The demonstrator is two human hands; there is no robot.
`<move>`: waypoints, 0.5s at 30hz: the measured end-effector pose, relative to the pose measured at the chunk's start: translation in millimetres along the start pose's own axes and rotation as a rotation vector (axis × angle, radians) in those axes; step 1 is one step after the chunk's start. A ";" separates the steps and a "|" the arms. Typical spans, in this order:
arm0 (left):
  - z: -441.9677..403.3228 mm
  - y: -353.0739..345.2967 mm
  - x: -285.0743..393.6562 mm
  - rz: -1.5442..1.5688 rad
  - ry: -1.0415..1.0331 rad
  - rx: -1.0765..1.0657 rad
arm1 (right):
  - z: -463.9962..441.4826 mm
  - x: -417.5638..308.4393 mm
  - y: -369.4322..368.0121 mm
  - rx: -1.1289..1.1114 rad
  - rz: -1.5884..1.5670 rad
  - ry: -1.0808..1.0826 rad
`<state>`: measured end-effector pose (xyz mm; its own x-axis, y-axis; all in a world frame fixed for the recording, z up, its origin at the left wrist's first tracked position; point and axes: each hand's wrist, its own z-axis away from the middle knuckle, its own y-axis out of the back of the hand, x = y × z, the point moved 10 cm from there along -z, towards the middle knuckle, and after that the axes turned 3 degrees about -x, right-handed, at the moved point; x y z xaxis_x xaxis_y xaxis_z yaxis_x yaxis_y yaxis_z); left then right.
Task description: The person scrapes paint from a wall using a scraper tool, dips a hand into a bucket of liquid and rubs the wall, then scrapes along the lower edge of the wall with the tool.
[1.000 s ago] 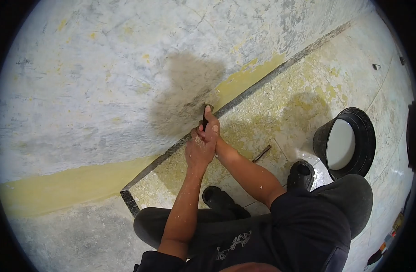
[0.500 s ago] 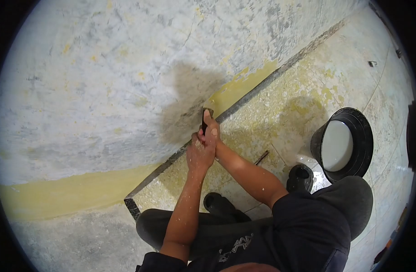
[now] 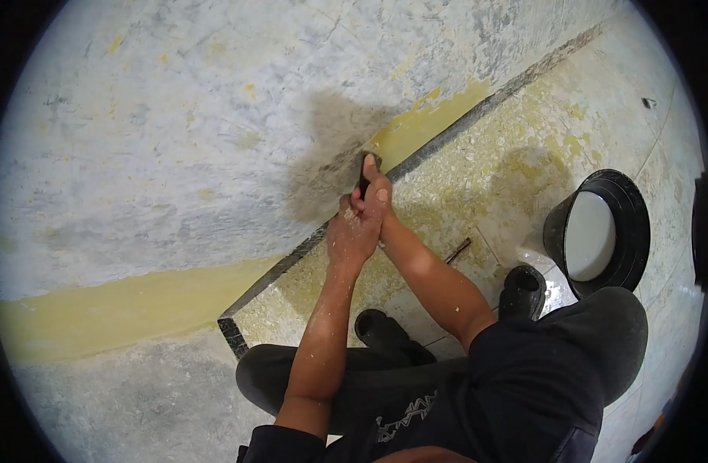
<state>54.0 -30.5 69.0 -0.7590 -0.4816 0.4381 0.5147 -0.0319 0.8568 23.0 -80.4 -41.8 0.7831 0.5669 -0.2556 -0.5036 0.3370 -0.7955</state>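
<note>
A scraper with a dark blade [image 3: 364, 179] is pressed against the lower wall, at the edge of a yellow paint patch [image 3: 416, 133]. My right hand [image 3: 378, 194] is closed around it, thumb stretched along its top. My left hand [image 3: 354, 233] lies against the right one, its fingers curled in at the tool's lower end; the handle is mostly hidden between them. White and grey scraped wall [image 3: 176, 154] surrounds the blade. Pale dust and flecks stick to both hands and forearms.
Yellow and white paint flakes [image 3: 447, 185] litter the tiled floor along a dark baseboard [image 3: 284, 268]. At the right stands a black bucket [image 3: 638, 231] of whitish liquid. A thin dark tool [image 3: 459, 249] lies near my black shoes [image 3: 522, 292]. A yellow band [image 3: 130, 309] runs along the lower left wall.
The whole view has shifted, so wall, bucket and hands appear higher and slightly right. Both hands stay together on the scraper, at nearly the same spot by the yellow patch.
</note>
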 end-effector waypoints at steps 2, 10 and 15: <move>-2.7 5.1 13.3 -0.001 0.005 0.010 | 4.1 -12.6 -7.1 0.004 -0.010 0.013; -5.9 1.6 7.8 -0.042 -0.011 0.017 | -16.5 -0.7 3.2 -0.047 -0.032 0.084; 2.6 -2.1 -12.7 0.035 0.073 -0.032 | -5.0 25.8 10.2 0.001 -0.010 -0.046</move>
<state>61.5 -22.1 62.3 -0.7098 -0.5456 0.4456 0.5537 -0.0411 0.8317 39.9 -66.1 -59.2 0.7704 0.5975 -0.2225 -0.4966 0.3434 -0.7972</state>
